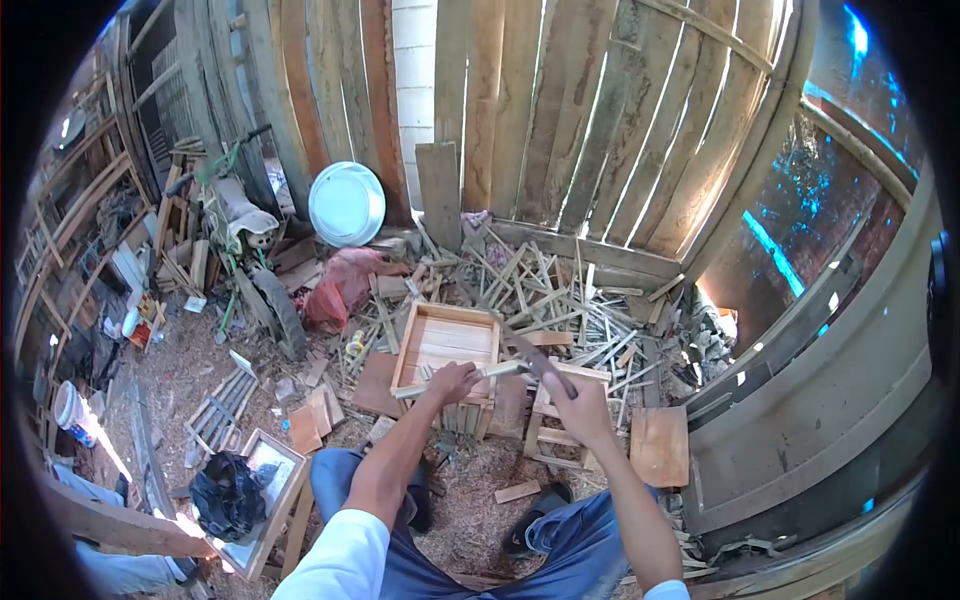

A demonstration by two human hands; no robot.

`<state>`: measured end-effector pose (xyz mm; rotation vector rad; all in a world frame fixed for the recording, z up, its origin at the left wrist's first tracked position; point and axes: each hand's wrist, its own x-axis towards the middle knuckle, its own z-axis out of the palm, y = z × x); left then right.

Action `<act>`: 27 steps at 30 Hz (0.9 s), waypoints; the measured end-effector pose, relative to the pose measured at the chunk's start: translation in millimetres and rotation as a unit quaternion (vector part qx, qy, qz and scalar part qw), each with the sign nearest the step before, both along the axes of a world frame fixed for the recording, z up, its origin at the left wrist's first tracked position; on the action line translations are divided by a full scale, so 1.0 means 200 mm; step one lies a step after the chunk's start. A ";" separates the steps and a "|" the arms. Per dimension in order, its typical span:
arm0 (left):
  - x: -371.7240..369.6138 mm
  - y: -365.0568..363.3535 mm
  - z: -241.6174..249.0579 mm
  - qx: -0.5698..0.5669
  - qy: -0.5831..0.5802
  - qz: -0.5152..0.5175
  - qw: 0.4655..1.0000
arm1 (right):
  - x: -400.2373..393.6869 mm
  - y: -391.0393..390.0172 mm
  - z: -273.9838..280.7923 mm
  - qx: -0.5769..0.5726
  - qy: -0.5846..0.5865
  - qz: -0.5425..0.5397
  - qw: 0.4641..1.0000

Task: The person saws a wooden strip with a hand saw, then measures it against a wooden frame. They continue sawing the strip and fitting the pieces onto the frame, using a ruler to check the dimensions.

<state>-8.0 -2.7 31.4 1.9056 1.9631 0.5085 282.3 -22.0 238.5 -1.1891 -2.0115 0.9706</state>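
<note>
My left hand (pixel 455 383) is closed on a pale wooden strip (pixel 500 369) lying across the near side of a shallow wooden box (pixel 407 345). The box has a slatted floor and sits on a low support of wood pieces. In my right hand (pixel 580 408), just right of the box, is a long dark hand tool (pixel 537 358), slanting up and left toward the strip's right end. Blur hides whether it is a hammer or a blade. Beneath my right hand stands a small wooden frame (pixel 550 437).
Cut sticks (pixel 600 335) lie heaped behind the box, before a plank wall (pixel 540 110). A pale blue basin (pixel 346 204) leans there. At left, a framed tray (pixel 285 470) holds a black plastic bag (pixel 235 494). Another person's leg (pixel 125 568) shows at lower left.
</note>
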 end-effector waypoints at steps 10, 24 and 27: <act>-0.47 -0.34 0.62 -0.023 0.035 0.116 0.992 | -0.42 0.14 -0.49 0.117 -0.149 0.134 0.973; -0.43 -0.41 0.56 0.063 -0.012 0.108 0.992 | -0.64 0.12 -1.11 0.317 -0.295 0.177 0.884; -0.37 -0.38 0.53 0.049 -0.028 0.080 0.995 | -0.69 0.08 -0.71 0.210 -0.309 0.136 0.918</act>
